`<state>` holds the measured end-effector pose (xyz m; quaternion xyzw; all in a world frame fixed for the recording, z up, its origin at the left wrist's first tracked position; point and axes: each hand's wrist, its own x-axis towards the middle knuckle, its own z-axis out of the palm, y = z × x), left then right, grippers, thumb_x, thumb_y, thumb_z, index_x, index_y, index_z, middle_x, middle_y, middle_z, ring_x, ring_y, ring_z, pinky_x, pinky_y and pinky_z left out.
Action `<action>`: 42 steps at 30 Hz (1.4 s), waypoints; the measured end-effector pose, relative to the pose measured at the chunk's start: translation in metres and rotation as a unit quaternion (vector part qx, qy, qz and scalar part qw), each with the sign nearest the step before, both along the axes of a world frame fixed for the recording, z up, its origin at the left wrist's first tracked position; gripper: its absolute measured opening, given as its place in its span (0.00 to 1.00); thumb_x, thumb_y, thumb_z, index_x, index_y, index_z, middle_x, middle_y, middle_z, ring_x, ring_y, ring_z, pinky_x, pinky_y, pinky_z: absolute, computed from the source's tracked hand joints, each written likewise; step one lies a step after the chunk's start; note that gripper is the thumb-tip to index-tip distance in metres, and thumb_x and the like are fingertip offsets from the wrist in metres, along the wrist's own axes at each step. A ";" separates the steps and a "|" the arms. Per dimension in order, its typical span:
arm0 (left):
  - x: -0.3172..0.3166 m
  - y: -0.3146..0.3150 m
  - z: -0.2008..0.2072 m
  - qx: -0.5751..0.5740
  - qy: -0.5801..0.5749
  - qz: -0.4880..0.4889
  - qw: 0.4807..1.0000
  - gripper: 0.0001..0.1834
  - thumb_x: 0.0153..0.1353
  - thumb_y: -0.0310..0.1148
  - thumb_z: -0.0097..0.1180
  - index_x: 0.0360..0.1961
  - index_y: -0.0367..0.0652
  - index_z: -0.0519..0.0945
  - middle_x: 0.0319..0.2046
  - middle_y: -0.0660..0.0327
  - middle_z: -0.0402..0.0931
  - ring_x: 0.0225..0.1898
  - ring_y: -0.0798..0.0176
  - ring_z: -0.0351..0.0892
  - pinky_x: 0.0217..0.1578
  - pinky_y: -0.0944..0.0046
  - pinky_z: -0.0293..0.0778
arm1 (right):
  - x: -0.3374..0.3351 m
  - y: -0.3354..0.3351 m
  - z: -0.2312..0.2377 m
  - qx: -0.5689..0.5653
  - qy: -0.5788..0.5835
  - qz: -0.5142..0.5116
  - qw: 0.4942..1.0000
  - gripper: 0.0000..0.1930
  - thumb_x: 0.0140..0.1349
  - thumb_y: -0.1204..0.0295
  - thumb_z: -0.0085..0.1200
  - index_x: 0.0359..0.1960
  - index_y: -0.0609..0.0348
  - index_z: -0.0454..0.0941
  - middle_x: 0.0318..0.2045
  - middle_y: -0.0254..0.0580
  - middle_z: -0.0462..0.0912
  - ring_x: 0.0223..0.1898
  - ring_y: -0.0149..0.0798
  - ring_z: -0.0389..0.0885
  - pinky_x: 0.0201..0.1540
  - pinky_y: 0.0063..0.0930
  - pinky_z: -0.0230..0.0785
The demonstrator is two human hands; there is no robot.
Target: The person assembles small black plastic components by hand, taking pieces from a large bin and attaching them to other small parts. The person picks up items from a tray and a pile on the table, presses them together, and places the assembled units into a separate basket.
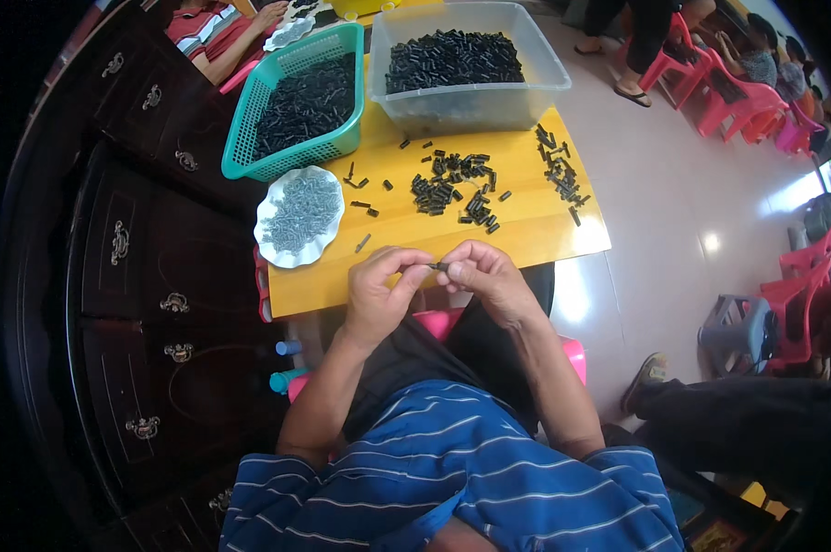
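Observation:
Just off the table's front edge, my left hand (383,287) and my right hand (494,283) meet fingertip to fingertip. Both are closed in a pinch on a small black cylindrical piece (441,267), mostly covered by the fingers. A thin dark end of it reaches the left fingertips; whether that is a separate part, I cannot tell. Beyond my hands lies a loose pile of short black tubular pieces (438,190). A white scalloped plate (331,247) at the left carries many small clear-grey pieces (300,210). One thin grey piece (363,243) rests near my left hand.
A green basket (291,164) and a translucent bin (471,109), both full of black pieces, stand at the table's (388,294) far side. More black pieces (560,170) lie along its right edge. Dark cabinets (176,276) line the left. People and pink chairs (701,78) are at right.

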<state>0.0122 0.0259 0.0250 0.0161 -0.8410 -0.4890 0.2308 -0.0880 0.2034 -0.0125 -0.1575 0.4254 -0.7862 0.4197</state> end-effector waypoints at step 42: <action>-0.011 0.009 0.005 -0.269 0.047 -0.019 0.962 0.30 0.50 0.30 0.69 0.57 0.40 0.78 0.44 0.53 0.81 0.44 0.48 0.83 0.44 0.52 0.79 | 0.003 -0.005 -0.008 0.001 -0.110 0.062 0.992 0.12 0.69 0.62 0.61 0.47 0.55 0.81 0.40 0.33 0.86 0.41 0.30 0.85 0.50 0.33 0.80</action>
